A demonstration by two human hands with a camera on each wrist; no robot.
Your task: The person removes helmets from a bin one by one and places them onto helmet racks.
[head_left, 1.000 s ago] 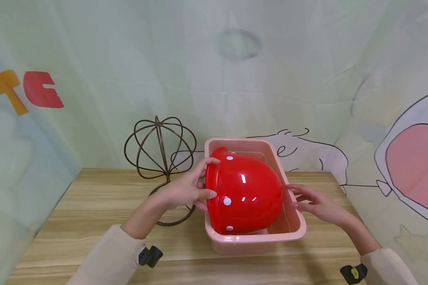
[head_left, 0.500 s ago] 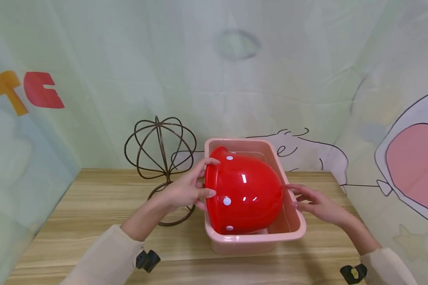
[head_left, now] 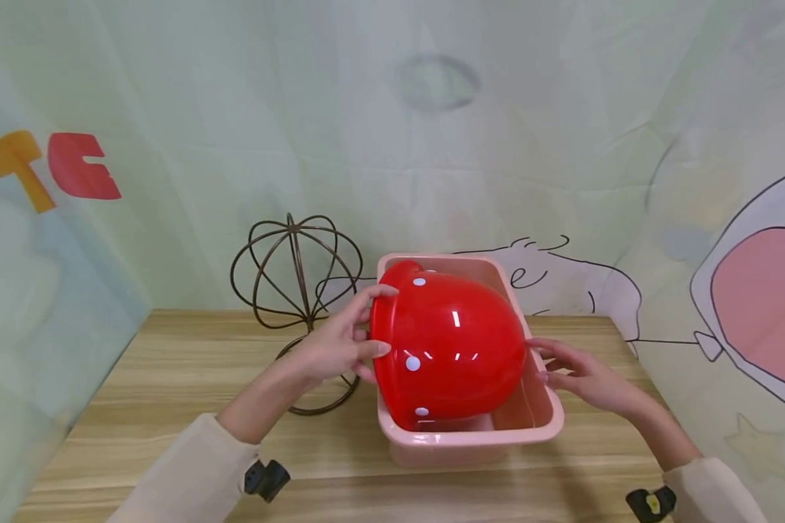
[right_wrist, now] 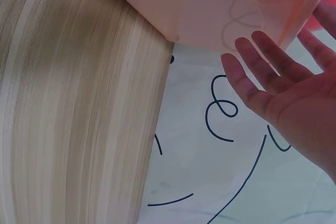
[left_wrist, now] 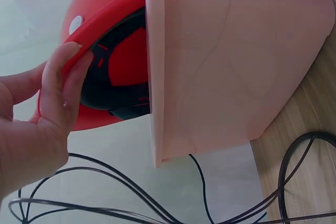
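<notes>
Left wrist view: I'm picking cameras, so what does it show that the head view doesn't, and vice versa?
Only the left wrist view: the black lining inside the red helmet. Only the head view: the right hand and the orange letter T. Both: the left hand gripping the helmet, the pink bin, the wire stand and the wooden table.

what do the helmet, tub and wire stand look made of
Helmet: likely hard plastic, glossy, showing sharp white highlights. Tub: probably moulded plastic, smooth, with shine along its rim. Wire stand: seemingly metal, dark brown, judging by its slim, cleanly curved bars; coating unclear.
</notes>
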